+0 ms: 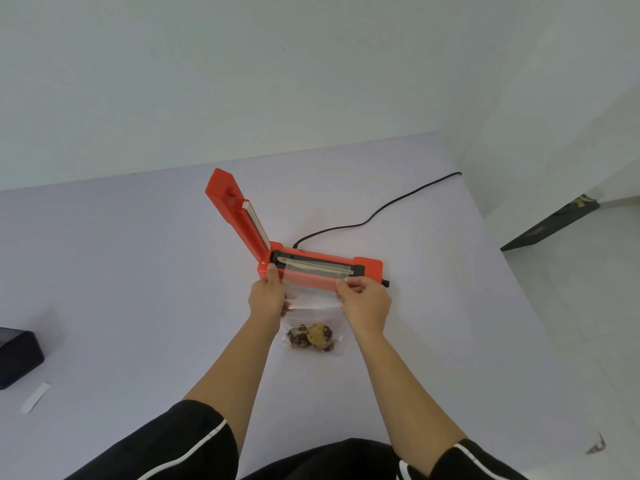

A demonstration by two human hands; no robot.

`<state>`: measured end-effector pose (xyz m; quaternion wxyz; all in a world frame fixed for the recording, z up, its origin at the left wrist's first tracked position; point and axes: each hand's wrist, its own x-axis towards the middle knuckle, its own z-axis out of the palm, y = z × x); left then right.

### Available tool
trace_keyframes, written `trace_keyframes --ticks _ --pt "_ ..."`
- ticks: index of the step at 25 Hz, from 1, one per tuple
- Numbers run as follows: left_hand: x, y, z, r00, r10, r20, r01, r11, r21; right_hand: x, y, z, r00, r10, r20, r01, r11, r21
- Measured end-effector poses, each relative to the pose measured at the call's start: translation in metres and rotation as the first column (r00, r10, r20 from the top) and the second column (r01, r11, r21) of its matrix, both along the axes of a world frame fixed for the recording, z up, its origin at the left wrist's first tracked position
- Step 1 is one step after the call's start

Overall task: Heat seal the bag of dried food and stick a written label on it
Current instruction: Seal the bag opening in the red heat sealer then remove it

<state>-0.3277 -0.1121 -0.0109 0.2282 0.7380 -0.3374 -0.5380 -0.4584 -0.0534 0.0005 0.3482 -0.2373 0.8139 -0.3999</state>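
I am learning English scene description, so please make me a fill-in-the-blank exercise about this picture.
The lid of the heat sealer is ____.
The left hand and the right hand pinch the clear ____.
The cable from the heat sealer is coloured ____.
Missing words: open; bag; black.

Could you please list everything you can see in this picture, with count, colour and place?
heat sealer: one, orange, mid-table, lid raised
power cord: one, black, from sealer towards back right
bag: one, clear, mouth on the sealer's strip
dried food: few pieces, brown, in bag's bottom
paper strip: one, white, table's near left
box: one, dark, left edge of view
table: one, pale, beneath everything
left hand: one, bare, pinching the bag's left edge
right hand: one, bare, pinching the bag's right edge
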Motion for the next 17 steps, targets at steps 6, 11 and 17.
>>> trace_keyframes --ticks 6,11,17 --pt "0.004 -0.003 0.001 0.999 0.005 -0.045 -0.003 0.999 0.038 0.003 0.001 0.0 0.982 0.095 -0.166 -0.097 0.995 -0.006" --pt "0.001 0.0 -0.004 1.0 -0.004 -0.018 0.004 1.0 0.016 0.005 0.006 0.002 0.959 0.15 -0.241 -0.173 0.982 -0.077" --pt "-0.001 0.001 -0.001 1.0 0.004 -0.011 -0.004 1.0 0.02 0.004 0.01 0.002 0.972 0.11 -0.209 -0.166 0.948 -0.272"
